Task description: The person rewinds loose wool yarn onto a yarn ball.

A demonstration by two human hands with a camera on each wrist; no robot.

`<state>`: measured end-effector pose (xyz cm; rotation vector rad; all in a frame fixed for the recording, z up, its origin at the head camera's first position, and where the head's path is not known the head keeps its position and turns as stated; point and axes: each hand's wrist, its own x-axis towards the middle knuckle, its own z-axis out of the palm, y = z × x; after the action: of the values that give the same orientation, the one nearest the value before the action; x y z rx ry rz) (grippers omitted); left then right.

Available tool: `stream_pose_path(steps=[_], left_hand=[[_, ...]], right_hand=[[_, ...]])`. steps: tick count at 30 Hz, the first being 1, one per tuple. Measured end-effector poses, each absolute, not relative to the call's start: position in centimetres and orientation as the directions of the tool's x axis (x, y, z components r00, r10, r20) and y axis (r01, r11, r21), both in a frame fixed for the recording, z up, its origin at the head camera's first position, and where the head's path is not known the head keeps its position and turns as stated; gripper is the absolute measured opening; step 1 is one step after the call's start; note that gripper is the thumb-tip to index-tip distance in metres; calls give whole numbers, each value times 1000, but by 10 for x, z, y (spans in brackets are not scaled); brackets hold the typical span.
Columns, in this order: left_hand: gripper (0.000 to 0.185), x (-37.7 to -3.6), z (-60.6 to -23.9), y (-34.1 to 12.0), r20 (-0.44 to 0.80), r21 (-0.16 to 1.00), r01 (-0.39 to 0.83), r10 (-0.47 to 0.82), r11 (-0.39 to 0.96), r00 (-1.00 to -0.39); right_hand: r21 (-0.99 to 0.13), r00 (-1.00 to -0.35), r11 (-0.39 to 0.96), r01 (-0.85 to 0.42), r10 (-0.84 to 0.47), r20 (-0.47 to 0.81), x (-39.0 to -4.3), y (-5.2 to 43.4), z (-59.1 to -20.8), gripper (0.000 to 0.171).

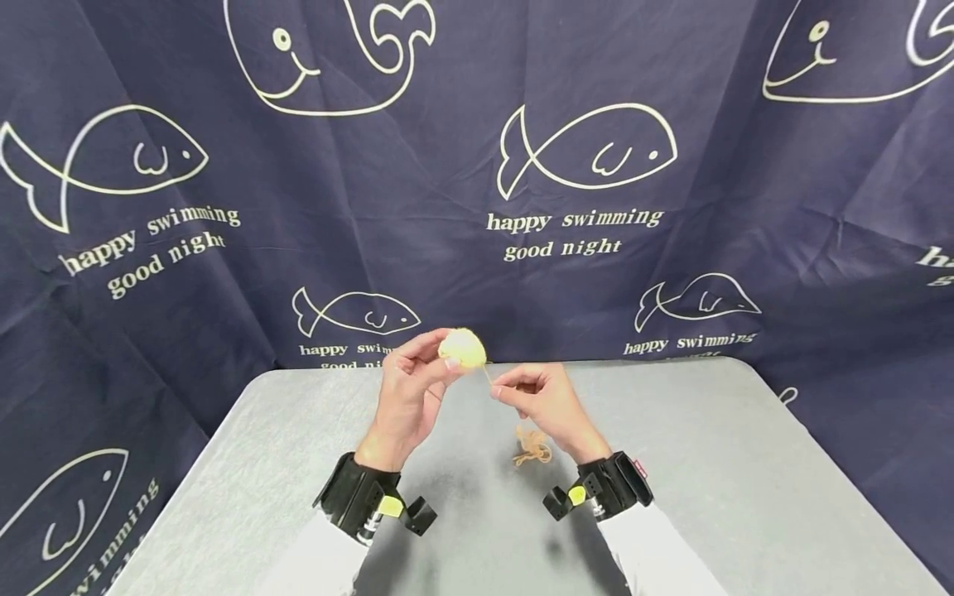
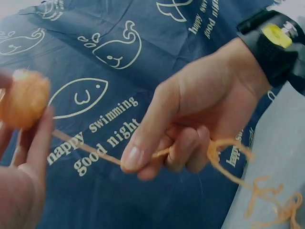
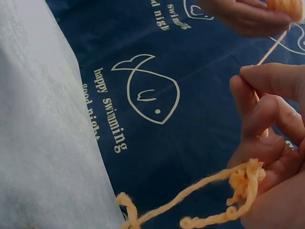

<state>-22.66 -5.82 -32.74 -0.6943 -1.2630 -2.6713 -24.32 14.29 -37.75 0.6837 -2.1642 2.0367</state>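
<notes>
A small round ball of pale yellow-orange yarn is held up by my left hand, between thumb and fingers. From the ball a strand of yarn runs taut to my right hand, which pinches it between thumb and forefinger. In the right wrist view the other fingers curl in, and crinkled loose yarn trails out below them. Both hands are raised over the far part of the table, the ball slightly higher than the right hand.
A loose tangle of yarn shows below the right hand in the head view. The grey table reaches back to a dark blue cloth printed with fish and whales. Each wrist wears a black strap with a camera.
</notes>
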Motion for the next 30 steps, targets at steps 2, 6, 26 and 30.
stream_pose_path(steps=[2,6,26,30], left_hand=[[38,-230,-325,-54,401,677,310,-19,-668,-916],[30,-243,-322,-51,328,623,423,-271,-658,-905],[28,-253,-329,-113,212,766,489,555,417,-805],[28,-248,-324,-114,89,800,496,750,339,-656]], right_hand=[[-923,-892,27,-383,-269,362,-242,141,-378,12],[-913,-885,74,-402,-286,367,-236,139,-379,9],[-748,-890,-606,-270,-139,434,-241,189,-355,34],[-602,-924,-784,-152,-104,369,-248,195,-349,28]])
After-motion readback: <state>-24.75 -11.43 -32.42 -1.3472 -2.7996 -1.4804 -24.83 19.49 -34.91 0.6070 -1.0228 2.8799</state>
